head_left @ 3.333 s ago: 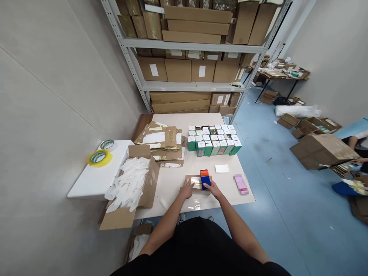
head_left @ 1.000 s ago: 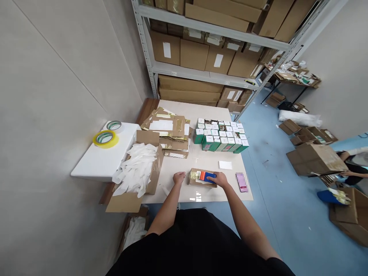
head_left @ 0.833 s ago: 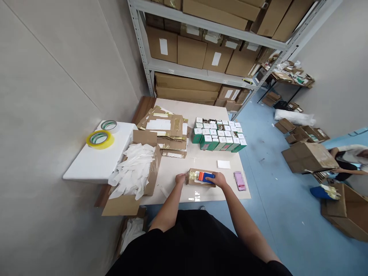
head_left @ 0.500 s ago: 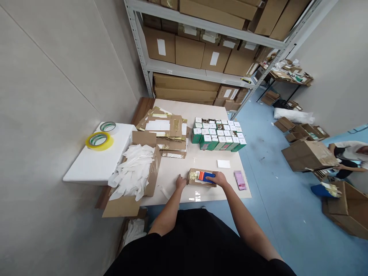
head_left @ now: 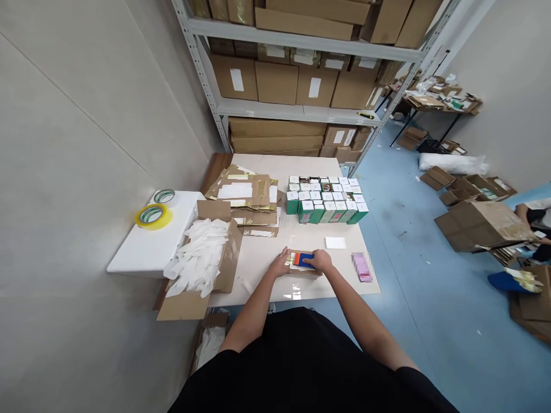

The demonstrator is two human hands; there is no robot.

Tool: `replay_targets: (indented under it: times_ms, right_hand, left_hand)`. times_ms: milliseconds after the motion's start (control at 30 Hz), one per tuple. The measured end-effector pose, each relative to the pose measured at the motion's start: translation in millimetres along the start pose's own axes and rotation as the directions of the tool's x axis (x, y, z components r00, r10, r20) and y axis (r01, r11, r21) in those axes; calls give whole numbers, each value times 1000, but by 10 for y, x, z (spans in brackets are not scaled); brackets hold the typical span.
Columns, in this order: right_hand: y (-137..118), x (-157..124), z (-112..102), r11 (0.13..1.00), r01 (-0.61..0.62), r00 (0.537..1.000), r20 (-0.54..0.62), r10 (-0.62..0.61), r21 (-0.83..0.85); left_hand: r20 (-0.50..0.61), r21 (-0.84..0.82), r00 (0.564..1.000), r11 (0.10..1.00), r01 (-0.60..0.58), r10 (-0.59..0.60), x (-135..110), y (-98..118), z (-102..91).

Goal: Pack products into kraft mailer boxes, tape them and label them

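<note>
A small cardboard box (head_left: 305, 273) with shiny tape on its top lies near the front edge of the white table. My left hand (head_left: 280, 264) holds the box's left end, its fingers laid along that side. In my right hand (head_left: 321, 261) is a blue hand tool with an orange end (head_left: 303, 260), pressed flat on the box top. The tool's exact kind is not clear. A white card (head_left: 335, 242) lies just behind the right hand, and a partly blurred pink item (head_left: 362, 267) lies to its right.
Rows of green-and-white boxes (head_left: 327, 201) stand at the back right of the table. Flattened cardboard (head_left: 245, 192) is stacked at the back left. An open carton of white packing paper (head_left: 202, 252) and tape rolls (head_left: 154, 216) sit left. Shelving (head_left: 297, 110) stands behind.
My left hand has moved up and right onto the left end of the box. The blue tool and right hand have shifted slightly left. The view has turned a little.
</note>
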State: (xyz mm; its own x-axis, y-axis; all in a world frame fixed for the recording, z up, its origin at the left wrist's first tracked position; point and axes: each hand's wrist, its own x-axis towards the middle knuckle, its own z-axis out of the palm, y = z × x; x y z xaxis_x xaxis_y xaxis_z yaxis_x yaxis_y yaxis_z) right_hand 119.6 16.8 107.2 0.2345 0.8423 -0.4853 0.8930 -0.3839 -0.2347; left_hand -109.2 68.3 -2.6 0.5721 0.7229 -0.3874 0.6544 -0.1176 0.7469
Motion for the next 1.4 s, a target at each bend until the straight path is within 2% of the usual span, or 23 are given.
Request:
replay_targets:
  times_ms: [200, 300, 400, 600, 733, 833, 1033, 1100, 1167, 1267, 1400]
  right_hand:
    - [16, 80, -104, 999, 30, 998, 55, -31, 15]
    - [145, 112, -158, 998, 64, 995, 75, -63, -6]
    - [443, 106, -216, 998, 42, 997, 71, -38, -47]
    - [1249, 42, -359, 998, -25, 998, 57, 29, -62]
    - [1534, 18, -359, 999, -43, 998, 46, 44, -22]
    - [1566, 7, -300, 999, -53, 997, 56, 52, 11]
    - [1492, -16, -163, 994, -94, 994, 61, 91, 47]
    - [1491, -24, -128, 993, -105, 993, 59, 101, 61]
    - [1500, -36, -98, 991, -112, 993, 57, 108, 75]
    - [1507, -72, -57, 987, -131, 991, 47, 127, 96]
    - [1461, -170, -18, 978, -166, 986, 39, 162, 124]
  left_hand:
    - [-36, 23, 998, 999, 45, -44, 32, -35, -25]
    - [-31, 45, 997, 997, 68, -67, 28, -14, -22]
    - [-21, 73, 997, 994, 79, -77, 25, 7, -21]
    - [-2, 92, 996, 992, 92, -92, 62, 33, -55]
    - [-18, 54, 994, 993, 107, -106, 60, 49, -63]
    - [-9, 39, 995, 995, 97, -97, 37, 70, -78]
    - [25, 111, 993, 987, 116, -120, 56, 181, -67]
    - [-27, 72, 988, 985, 155, -154, 94, 236, 20]
    - [-126, 26, 975, 982, 188, -184, 127, 280, 153]
    - [-260, 46, 949, 979, 196, -178, 135, 310, 359]
    - [-295, 121, 937, 966, 230, -187, 79, 298, 474]
